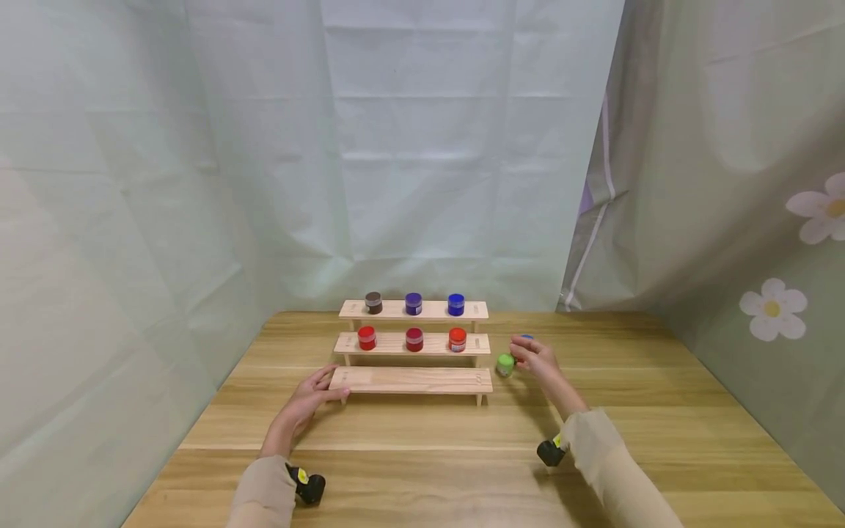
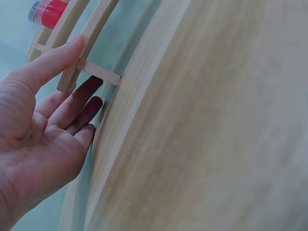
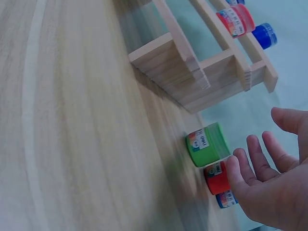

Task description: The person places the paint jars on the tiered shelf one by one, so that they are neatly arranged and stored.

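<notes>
A three-tier wooden rack [image 1: 409, 379] stands on the table. My left hand [image 1: 306, 402] holds the left end of its lowest shelf, thumb on the plank and fingers by the leg underneath, as the left wrist view shows. Right of the rack, a green paint jar [image 1: 505, 365] sits upright on the table. My right hand [image 1: 538, 361] hovers beside this jar with fingers loosely bent and nothing between them. In the right wrist view a red paint jar [image 3: 216, 178] and a blue paint jar [image 3: 226, 198] stand beyond the green one, partly covered by my fingers.
On the middle shelf are a red jar [image 1: 367, 338], a dark red jar [image 1: 414, 339] and an orange-red jar [image 1: 457, 339]. The top shelf bears a dark grey jar [image 1: 373, 303], a purple jar [image 1: 413, 303] and a blue jar [image 1: 456, 304]. A pale curtain [image 1: 422, 161] hangs behind.
</notes>
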A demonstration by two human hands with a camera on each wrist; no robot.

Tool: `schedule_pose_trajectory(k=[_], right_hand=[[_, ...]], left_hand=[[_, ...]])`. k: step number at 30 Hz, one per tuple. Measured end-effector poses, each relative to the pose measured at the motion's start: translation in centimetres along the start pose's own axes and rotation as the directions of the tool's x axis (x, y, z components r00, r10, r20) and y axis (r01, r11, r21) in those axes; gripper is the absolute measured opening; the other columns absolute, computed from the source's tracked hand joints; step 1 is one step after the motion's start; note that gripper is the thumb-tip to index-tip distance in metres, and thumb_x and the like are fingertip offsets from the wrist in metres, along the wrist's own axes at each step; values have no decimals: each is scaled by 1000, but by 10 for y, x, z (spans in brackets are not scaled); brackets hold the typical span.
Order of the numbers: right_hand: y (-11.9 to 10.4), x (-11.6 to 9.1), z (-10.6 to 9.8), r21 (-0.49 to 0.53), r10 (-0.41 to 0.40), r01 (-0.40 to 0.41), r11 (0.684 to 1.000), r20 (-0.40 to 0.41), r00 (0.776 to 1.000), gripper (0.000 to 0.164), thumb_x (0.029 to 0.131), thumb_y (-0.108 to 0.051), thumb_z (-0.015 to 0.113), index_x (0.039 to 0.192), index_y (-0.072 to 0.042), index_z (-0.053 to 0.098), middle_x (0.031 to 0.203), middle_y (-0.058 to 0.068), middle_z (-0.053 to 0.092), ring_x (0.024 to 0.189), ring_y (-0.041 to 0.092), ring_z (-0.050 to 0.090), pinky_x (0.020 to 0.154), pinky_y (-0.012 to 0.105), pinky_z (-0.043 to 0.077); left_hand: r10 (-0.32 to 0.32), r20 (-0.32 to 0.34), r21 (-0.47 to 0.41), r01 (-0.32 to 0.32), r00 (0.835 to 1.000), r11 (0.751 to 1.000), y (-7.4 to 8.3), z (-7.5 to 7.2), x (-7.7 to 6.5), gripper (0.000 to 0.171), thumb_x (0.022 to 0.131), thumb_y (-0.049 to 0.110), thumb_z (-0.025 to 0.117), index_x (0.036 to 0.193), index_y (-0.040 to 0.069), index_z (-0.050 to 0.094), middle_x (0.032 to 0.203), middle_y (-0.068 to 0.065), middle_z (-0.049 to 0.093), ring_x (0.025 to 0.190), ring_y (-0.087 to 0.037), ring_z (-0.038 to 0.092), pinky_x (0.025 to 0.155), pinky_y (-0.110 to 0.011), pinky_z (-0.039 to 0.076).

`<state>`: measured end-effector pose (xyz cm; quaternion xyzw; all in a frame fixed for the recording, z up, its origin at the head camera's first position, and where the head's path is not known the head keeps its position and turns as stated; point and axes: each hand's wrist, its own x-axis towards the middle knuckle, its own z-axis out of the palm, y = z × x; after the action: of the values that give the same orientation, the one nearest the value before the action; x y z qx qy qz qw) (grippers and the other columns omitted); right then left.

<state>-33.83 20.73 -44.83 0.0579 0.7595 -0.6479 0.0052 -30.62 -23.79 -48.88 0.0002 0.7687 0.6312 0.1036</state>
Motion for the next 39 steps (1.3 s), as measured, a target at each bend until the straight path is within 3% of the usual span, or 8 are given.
schedule_pose_trajectory(k=[5,16,22,24,28,32,39], right_hand=[[4,2,2,-5,12,-12,1000,10,1000,49,99,-19,55,141,5,45,144,24,49,113,15,58,111,42,44],[14,5,8,-32,9,-8,999,31,999,47,97,-7,55,141,6,44,146,25,47,121,21,57,103,34,48],[21,7,13,-23,-5,6,1000,23,1000,51,91,0,60,139,8,46,145,27,47,125,25,54,83,14,49],[23,7,15,-36,-11,12,999,22,1000,52,90,1,61,139,9,46,145,28,47,129,31,52,83,12,49],[26,7,17,-63,-6,6,998,7,1000,53,87,2,63,138,7,48,144,27,49,131,37,49,100,26,48],[26,6,18,-84,6,-6,996,-3,1000,55,86,2,65,138,6,49,144,26,48,132,40,47,114,45,38],[28,7,19,-107,19,-20,994,-9,1000,55,85,1,66,138,5,50,146,26,47,136,39,44,116,48,35]], left_hand=[[-2,-4,-3,2,1000,1000,0,0,0,83,89,15,70,155,5,21,154,-28,31,145,-44,28,120,-61,12],[7,-6,-15,-7,1000,1000,1,2,-3,82,89,14,70,155,4,21,152,-28,34,144,-44,30,120,-60,13],[4,-11,-12,-4,1000,1000,2,3,-3,82,89,14,70,154,4,21,152,-29,35,144,-44,30,121,-60,13],[5,-10,-11,-5,1000,1000,2,3,-4,83,89,14,70,154,3,21,152,-29,35,144,-44,30,121,-60,14],[6,-9,-17,-6,1000,1000,4,3,-4,83,88,14,70,154,4,21,151,-28,35,144,-43,31,121,-59,13],[5,-6,-17,-6,1000,1000,5,3,-3,83,88,14,70,154,4,22,152,-28,34,145,-43,29,121,-60,12],[-2,-2,-12,2,1000,1000,4,1,-2,81,89,14,69,154,6,22,154,-28,31,146,-43,27,120,-61,11]])
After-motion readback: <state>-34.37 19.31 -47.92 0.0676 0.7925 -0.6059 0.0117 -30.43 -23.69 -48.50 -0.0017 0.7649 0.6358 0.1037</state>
